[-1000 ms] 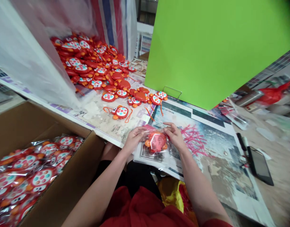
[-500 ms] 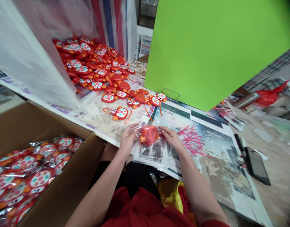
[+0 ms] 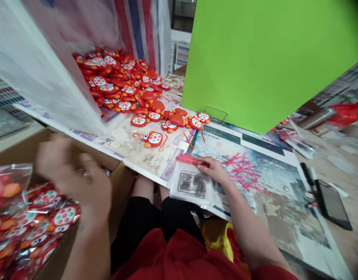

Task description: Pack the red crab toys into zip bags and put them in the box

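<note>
From where I stand, the stack of clear printed bags [image 3: 193, 184] on the table's near edge looks thin, limp and slick; its sheets would likely slide and cling, so I'd peel one at a top corner. The person's right hand [image 3: 212, 168] lies there, fingertips drawn close together by the pink strip [image 3: 185, 158] along the stack's top edge, though I can't tell whether they pinch a bag.

The bagged toy [image 3: 6, 186], cut off at the far left, ought to be light, a hard body in slippery, crinkly film; I'd grip through the film around the firm shell. The left hand [image 3: 82, 186] is just to its right, over the carton, fingers spread and blurred; I can't make out any hold on it. A bare toy [image 3: 153, 139] on the table looks stiff and fairly sturdy, best taken by its rounded sides, its orange cord [image 3: 164, 143] loose and apt to snag.

As for containers, the white woven sack [image 3: 138, 31], striped red and blue, gapes on its side, with a heap of loose red toys [image 3: 117, 87] inside and spilling out. The smaller cardboard carton [image 3: 119, 186] by the person's left knee holds many bagged toys [image 3: 64, 217] piled together. Smallest are the clear bags themselves, one toy visible in each I can make out.
</note>
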### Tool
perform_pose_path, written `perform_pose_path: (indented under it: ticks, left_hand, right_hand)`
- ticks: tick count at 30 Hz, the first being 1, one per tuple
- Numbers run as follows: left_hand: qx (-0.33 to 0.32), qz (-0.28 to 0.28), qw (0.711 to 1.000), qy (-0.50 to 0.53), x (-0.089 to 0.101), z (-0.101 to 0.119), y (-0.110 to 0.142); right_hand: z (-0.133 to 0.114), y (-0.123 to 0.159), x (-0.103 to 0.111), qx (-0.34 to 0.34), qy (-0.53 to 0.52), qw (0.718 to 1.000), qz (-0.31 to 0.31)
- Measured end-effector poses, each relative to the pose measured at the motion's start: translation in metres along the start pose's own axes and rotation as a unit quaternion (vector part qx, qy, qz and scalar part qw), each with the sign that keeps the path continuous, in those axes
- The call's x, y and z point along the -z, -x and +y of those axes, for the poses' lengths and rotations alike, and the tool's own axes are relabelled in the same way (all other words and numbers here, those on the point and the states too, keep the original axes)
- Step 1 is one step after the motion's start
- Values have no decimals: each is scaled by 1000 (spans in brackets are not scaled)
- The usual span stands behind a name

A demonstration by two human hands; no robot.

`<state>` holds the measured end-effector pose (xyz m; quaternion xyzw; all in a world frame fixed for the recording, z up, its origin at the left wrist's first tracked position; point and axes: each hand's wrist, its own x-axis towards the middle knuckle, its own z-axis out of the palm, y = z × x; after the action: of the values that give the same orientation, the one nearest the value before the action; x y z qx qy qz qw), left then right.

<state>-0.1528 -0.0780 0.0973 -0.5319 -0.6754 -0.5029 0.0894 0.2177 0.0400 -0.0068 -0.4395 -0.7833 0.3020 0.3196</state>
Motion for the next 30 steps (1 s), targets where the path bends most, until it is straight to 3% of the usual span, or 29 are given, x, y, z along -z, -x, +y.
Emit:
perform_pose_path:
  ticks: [1, 2, 3, 5, 8, 11, 16, 30]
  left_hand:
    - [-51, 34, 998, 2, -15, 12, 8]
    - [-110, 9, 994, 21, -33, 25, 17]
    - [-163, -59, 984, 43, -52, 38, 27]
    - [-217, -249, 942, 50, -91, 64, 47]
    - [-228, -373, 899, 26, -138, 89, 73]
    - [-216, -402, 889, -42, -167, 98, 88]
    - [-203, -391, 892, -104, -186, 97, 91]
    - [-212, -391, 888, -113, -193, 95, 89]
  right_hand:
    - [-1, 0, 0, 10, 8, 1000, -2]
    - [-1, -1, -1, 19, 15, 1000, -3]
    - [-2, -1, -1, 25, 22, 999, -3]
    - [-2, -1, -1, 34, 38, 999, -1]
    - [-4, -1, -2, 47, 58, 997, -1]
    - [-4, -1, -3, 60, 75, 995, -3]
    - [-3, -2, -4, 72, 91, 993, -4]
    - [5, -3, -7, 79, 106, 991, 15]
